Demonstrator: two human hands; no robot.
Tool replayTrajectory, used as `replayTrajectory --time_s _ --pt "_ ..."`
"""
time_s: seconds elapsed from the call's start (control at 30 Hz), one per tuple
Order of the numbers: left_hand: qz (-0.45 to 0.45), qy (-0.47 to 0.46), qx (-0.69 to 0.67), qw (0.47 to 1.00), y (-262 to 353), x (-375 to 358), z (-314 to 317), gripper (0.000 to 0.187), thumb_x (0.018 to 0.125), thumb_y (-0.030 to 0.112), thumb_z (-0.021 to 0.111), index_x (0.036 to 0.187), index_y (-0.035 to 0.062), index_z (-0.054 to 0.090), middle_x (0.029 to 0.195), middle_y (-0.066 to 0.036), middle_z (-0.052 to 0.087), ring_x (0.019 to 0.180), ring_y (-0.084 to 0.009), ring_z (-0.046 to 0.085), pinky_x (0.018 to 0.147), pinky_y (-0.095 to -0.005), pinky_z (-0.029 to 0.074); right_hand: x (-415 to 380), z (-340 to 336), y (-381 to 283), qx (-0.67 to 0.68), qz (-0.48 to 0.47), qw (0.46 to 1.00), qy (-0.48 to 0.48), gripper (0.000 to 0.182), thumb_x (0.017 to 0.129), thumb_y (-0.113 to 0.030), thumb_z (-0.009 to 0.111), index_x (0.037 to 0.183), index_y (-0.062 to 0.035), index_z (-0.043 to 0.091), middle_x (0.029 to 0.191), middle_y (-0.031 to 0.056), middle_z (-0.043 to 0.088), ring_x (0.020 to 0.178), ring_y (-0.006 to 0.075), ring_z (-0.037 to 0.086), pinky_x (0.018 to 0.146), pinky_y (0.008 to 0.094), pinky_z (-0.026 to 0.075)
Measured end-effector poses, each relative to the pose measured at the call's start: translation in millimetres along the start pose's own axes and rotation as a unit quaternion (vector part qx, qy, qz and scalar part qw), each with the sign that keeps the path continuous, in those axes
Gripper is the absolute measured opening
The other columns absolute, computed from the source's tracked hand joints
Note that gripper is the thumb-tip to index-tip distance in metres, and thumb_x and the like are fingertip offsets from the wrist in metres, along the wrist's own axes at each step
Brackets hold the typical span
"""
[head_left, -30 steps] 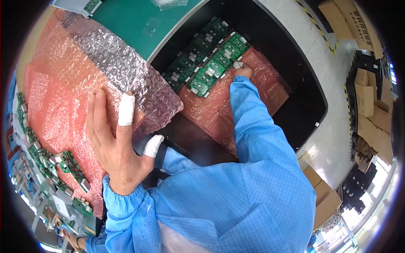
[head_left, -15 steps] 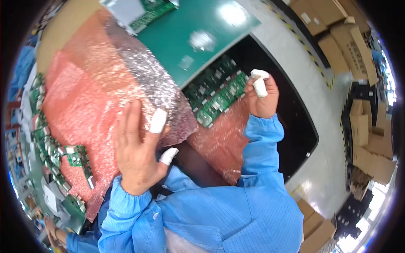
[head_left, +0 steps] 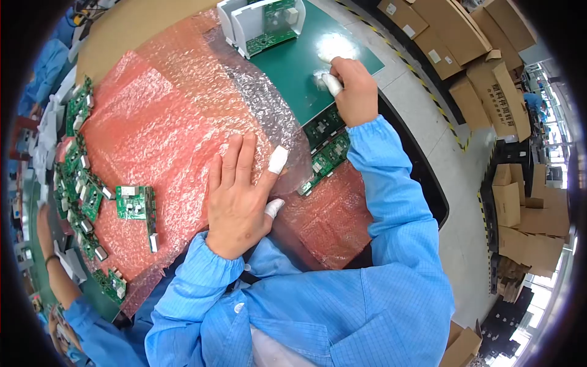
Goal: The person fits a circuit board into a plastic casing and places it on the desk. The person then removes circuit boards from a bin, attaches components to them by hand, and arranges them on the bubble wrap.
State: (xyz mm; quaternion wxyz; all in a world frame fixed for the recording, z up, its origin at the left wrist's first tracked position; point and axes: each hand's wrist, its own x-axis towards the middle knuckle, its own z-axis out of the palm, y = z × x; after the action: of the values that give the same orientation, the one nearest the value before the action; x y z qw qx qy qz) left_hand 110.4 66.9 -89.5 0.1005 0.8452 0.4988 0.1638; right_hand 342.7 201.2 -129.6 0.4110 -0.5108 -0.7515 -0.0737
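Note:
My left hand (head_left: 237, 202) lies flat, fingers stretched, on a sheet of pink bubble wrap (head_left: 147, 134); its thumb and index finger wear white finger covers. Over the corner of the green tabletop (head_left: 306, 92), my right hand (head_left: 356, 92) is closed with its fingers curled. Whether anything is between its fingertips is hidden. Below that hand, partly under my sleeve, green circuit boards (head_left: 330, 158) stand in a row beside more pink wrap (head_left: 330, 226). A single circuit board (head_left: 136, 205) rests on the bubble wrap left of my left hand.
Several circuit boards (head_left: 79, 177) are heaped along the wrap's left edge. A white rack holding a green board (head_left: 269, 30) stands at the back. Another person's arm (head_left: 58, 278) reaches in at left. Cardboard boxes (head_left: 452, 30) line the floor at right, behind striped tape.
My right hand has moved from the end of the circuit board row up over the green tabletop. The view has shifted; my left hand stays flat on the wrap.

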Motion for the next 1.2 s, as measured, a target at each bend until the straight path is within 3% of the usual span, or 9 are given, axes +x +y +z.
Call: replayTrajectory --time_s 0.27,0.4,0.47,0.6,0.67,0.73,0.83,1.03,1.2 --pt "0.015 0.013 -0.010 1.000 -3.6 -2.5 -0.2 0.069 0.059 0.016 0.075 0.124 0.0167 0.050 0.138 -0.018 0.031 0.128 -0.0351 0.029 0.102 -0.0467 0.026 -27.1 -34.2 -22.4 -0.003 0.069 0.994 -0.084 0.034 0.073 -0.017 0.069 0.105 -0.0084 0.061 0.093 0.0136 0.061 0.083 0.0307 0.058 0.074 0.0377 0.047" --pt "0.020 0.009 0.001 1.000 -3.1 -2.1 1.5 0.069 0.060 0.016 0.075 0.124 0.0163 0.050 0.138 -0.018 0.031 0.127 -0.0371 0.030 0.102 -0.0474 0.026 -65.8 -39.8 -16.7 0.116 0.168 0.977 0.060 0.030 0.079 -0.007 0.063 0.109 -0.0026 0.059 0.100 0.0127 0.062 0.092 0.0211 0.060 0.081 0.0317 0.047" --pt "0.021 0.018 0.022 0.999 -3.5 -3.6 6.9 0.070 0.060 0.017 0.075 0.125 0.0166 0.049 0.137 -0.017 0.033 0.126 -0.0377 0.030 0.101 -0.0471 0.027 -98.1 -41.1 -26.1 0.209 0.340 0.903 0.155 0.026 0.080 0.003 0.056 0.105 -0.0009 0.060 0.097 0.0069 0.064 0.089 0.0156 0.060 0.082 0.0275 0.046" --pt "0.038 0.019 0.048 0.998 -3.2 -2.3 9.8 0.072 0.059 0.020 0.076 0.126 0.0180 0.049 0.137 -0.015 0.034 0.126 -0.0352 0.032 0.100 -0.0458 0.029 -316.9 60.2 39.1 0.175 0.493 0.850 0.068 0.015 0.076 -0.003 0.063 0.091 -0.0033 0.066 0.090 0.0057 0.066 0.084 0.0146 0.060 0.077 0.0301 0.048" --pt "0.040 0.016 0.062 0.997 -3.2 -2.3 11.3 0.072 0.059 0.021 0.076 0.126 0.0181 0.049 0.138 -0.015 0.034 0.126 -0.0353 0.032 0.100 -0.0454 0.029 -374.5 93.5 12.4 0.183 0.685 0.700 -0.082 0.030 0.079 -0.013 0.067 0.104 0.0014 0.061 0.094 0.0100 0.064 0.087 0.0165 0.059 0.078 0.0304 0.047" --pt "0.038 0.008 0.067 0.997 -2.5 -2.8 11.4 0.072 0.059 0.021 0.076 0.126 0.0183 0.049 0.138 -0.015 0.034 0.126 -0.0353 0.032 0.100 -0.0451 0.028 -409.2 137.8 9.9 0.266 0.751 0.604 0.015 0.036 0.076 -0.014 0.070 0.105 0.0022 0.058 0.093 0.0125 0.064 0.087 0.0180 0.060 0.077 0.0313 0.048" --pt "0.035 0.003 0.064 0.997 -1.7 -1.2 11.9 0.072 0.060 0.021 0.076 0.126 0.0189 0.049 0.138 -0.015 0.033 0.127 -0.0353 0.032 0.100 -0.0450 0.028 -387.4 167.5 3.1 0.162 0.749 0.637 0.079 0.047 0.069 -0.009 0.075 0.108 0.0040 0.053 0.095 0.0121 0.062 0.084 0.0206 0.059 0.074 0.0320 0.049" --pt "0.019 -0.006 0.069 0.997 -2.6 -0.4 12.6 0.073 0.059 0.022 0.076 0.127 0.0199 0.049 0.140 -0.015 0.031 0.128 -0.0354 0.030 0.100 -0.0452 0.027 -347.3 197.9 -3.1 0.095 0.837 0.506 0.186 0.057 0.068 0.001 0.072 0.118 0.0027 0.045 0.099 0.0121 0.060 0.086 0.0250 0.059 0.077 0.0346 0.048" --pt "0.018 -0.001 0.062 0.998 -3.6 0.0 14.6 0.071 0.058 0.022 0.077 0.125 0.0191 0.051 0.140 -0.015 0.031 0.128 -0.0353 0.030 0.100 -0.0451 0.028 -353.2 193.8 -10.8 0.074 0.812 0.559 0.152 0.057 0.068 0.001 0.072 0.118 0.0022 0.045 0.100 0.0119 0.060 0.086 0.0257 0.059 0.077 0.0347 0.048"
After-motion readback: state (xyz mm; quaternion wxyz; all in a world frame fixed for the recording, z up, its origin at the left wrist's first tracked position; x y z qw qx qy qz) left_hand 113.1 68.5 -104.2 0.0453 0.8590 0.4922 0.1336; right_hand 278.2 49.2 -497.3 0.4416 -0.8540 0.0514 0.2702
